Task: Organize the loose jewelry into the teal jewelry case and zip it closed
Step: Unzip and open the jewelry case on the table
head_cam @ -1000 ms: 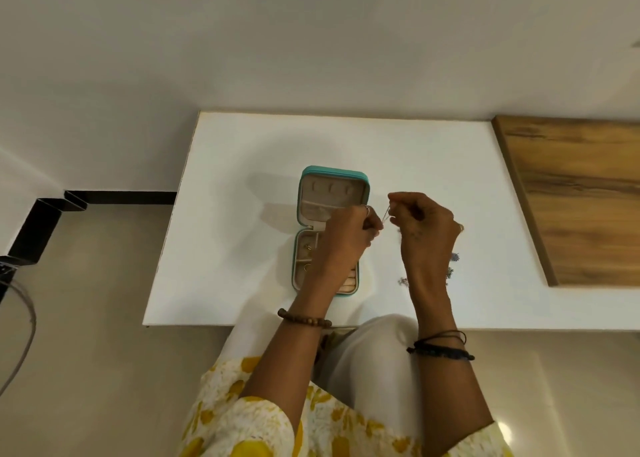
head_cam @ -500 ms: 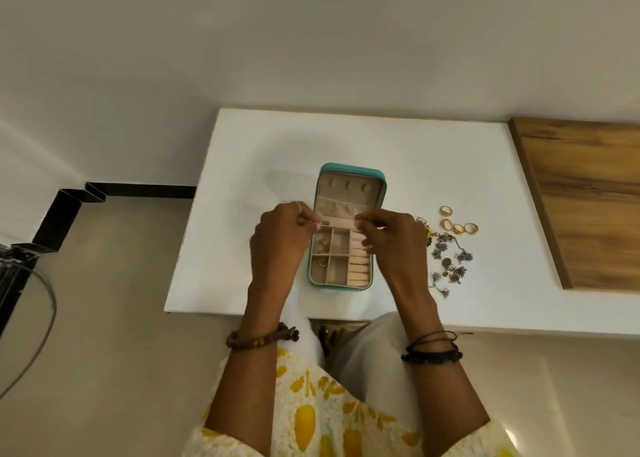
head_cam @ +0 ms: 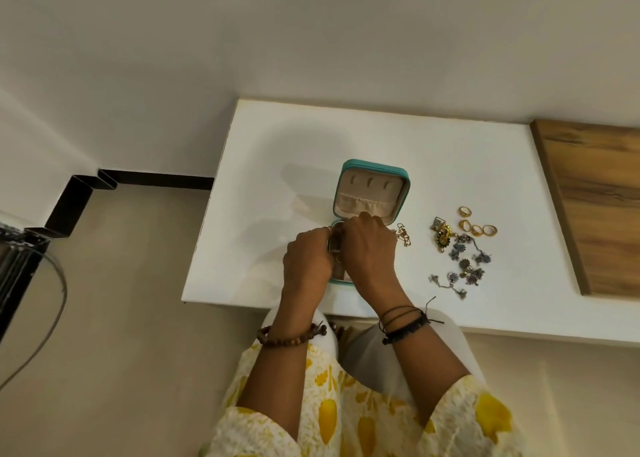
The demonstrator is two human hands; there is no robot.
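Note:
The teal jewelry case [head_cam: 372, 190] lies open on the white table [head_cam: 263, 166], its cream lid tilted up at the back. Both hands are pressed together over the lower tray and hide most of it. My left hand [head_cam: 306, 259] has its fingers pinched at the tray's left rim. My right hand [head_cam: 369, 249] is curled over the tray's middle. The thin chain they hold is hidden under the fingers. To the right of the case lie loose pieces: a gold chain [head_cam: 403, 235], several gold rings [head_cam: 478, 227] and a pile of silver flower pieces [head_cam: 465, 266].
A wooden panel [head_cam: 595, 207] adjoins the table on the right. The table's front edge runs just below my wrists, with my lap under it. A black skirting line [head_cam: 156, 181] and a grey cable [head_cam: 52, 304] are on the floor to the left.
Both hands have come down from holding a thin chain stretched above the case and now meet low over the tray. The view has also shifted left, which brings the loose jewelry into sight.

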